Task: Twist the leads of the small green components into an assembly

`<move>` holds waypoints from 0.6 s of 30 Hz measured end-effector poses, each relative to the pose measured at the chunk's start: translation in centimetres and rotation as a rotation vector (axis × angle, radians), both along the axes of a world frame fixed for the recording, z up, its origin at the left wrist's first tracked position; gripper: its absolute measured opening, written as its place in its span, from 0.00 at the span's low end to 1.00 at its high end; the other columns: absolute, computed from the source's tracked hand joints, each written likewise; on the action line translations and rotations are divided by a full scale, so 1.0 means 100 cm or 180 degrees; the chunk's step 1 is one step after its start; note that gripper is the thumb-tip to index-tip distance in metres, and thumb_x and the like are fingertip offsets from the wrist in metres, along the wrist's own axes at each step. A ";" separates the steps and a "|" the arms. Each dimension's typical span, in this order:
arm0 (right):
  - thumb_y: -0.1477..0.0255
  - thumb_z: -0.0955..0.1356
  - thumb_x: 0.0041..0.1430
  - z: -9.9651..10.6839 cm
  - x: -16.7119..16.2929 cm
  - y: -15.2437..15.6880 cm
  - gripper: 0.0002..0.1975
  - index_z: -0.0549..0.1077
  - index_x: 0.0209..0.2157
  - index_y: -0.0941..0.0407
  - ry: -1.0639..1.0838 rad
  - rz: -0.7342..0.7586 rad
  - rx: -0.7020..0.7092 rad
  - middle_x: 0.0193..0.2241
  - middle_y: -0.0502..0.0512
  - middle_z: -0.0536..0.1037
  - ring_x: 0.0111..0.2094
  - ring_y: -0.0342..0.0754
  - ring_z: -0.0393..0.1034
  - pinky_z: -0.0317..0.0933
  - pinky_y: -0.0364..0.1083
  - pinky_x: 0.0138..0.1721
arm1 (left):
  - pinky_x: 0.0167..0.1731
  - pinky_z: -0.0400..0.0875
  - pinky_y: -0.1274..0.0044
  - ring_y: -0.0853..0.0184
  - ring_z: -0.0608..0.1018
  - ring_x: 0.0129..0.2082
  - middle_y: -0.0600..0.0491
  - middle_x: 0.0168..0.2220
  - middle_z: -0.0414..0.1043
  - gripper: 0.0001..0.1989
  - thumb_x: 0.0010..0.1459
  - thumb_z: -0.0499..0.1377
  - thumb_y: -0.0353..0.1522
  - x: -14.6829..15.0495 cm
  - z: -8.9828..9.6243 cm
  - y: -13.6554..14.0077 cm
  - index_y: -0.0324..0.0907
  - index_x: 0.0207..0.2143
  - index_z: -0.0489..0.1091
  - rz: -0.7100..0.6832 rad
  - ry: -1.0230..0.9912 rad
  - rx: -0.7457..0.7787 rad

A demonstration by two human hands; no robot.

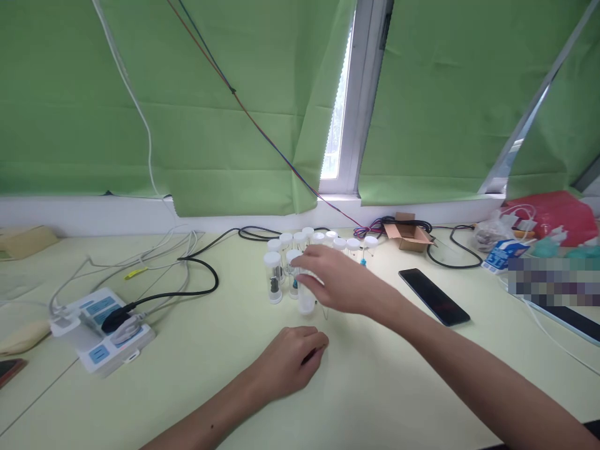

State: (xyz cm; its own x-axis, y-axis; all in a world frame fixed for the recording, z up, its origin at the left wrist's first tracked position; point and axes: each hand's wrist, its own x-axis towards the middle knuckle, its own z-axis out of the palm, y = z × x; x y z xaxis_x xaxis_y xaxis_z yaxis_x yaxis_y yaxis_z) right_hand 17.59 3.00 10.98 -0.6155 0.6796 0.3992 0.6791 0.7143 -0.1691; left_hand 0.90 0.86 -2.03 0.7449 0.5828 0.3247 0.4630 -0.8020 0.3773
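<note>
Several clear plastic tubes with white caps stand upright in a cluster at the middle of the table. One tube (274,281) at the front left has small black pieces inside, and a neighbouring tube (294,284) shows something blue. My right hand (332,280) reaches over the cluster from the right, its fingers closed round the top of a clear tube (306,303) at the front; that tube's cap is hidden by the hand. My left hand (297,359) rests on the table nearer to me, fingers curled into a loose fist, with nothing visible in it.
A white power strip (110,334) with plugs and cables lies at left. Black cable (206,292) runs behind the tubes. A dark phone (434,296) lies at right, with a small open cardboard box (407,234) behind it. Bags, including a red one (553,215), sit far right.
</note>
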 end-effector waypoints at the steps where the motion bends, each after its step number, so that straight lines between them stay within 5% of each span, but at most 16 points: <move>1: 0.74 0.63 0.66 -0.007 -0.005 0.001 0.08 0.73 0.41 0.59 -0.0067 -0.0006 -0.0064 0.34 0.58 0.72 0.35 0.48 0.66 0.58 0.45 0.32 | 0.24 0.56 0.77 0.70 0.66 0.21 0.56 0.23 0.64 0.11 0.61 0.48 0.25 0.000 0.000 0.000 0.43 0.28 0.65 0.0013 0.0074 -0.0027; 6: 0.75 0.63 0.67 -0.028 -0.022 0.010 0.07 0.72 0.42 0.59 -0.0214 -0.0022 -0.0064 0.35 0.58 0.71 0.37 0.49 0.66 0.56 0.43 0.29 | 0.23 0.54 0.77 0.70 0.65 0.21 0.56 0.23 0.64 0.11 0.61 0.48 0.26 0.000 0.000 0.000 0.43 0.28 0.65 0.0056 0.0161 -0.0023; 18: 0.72 0.64 0.67 -0.030 -0.033 0.011 0.07 0.72 0.43 0.57 -0.0274 -0.0227 0.0209 0.39 0.58 0.73 0.34 0.47 0.69 0.52 0.42 0.24 | 0.22 0.55 0.77 0.69 0.67 0.21 0.54 0.23 0.65 0.12 0.63 0.47 0.27 0.000 0.001 -0.001 0.42 0.30 0.68 0.0002 0.0068 0.0037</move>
State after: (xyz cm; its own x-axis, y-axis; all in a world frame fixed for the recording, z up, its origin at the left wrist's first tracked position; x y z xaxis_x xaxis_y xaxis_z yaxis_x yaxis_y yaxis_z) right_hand 14.27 4.13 7.93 -0.6004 0.6972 0.3918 0.7386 0.6712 -0.0625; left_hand 0.90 0.76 -1.97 0.7515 0.5795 0.3153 0.4713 -0.8060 0.3580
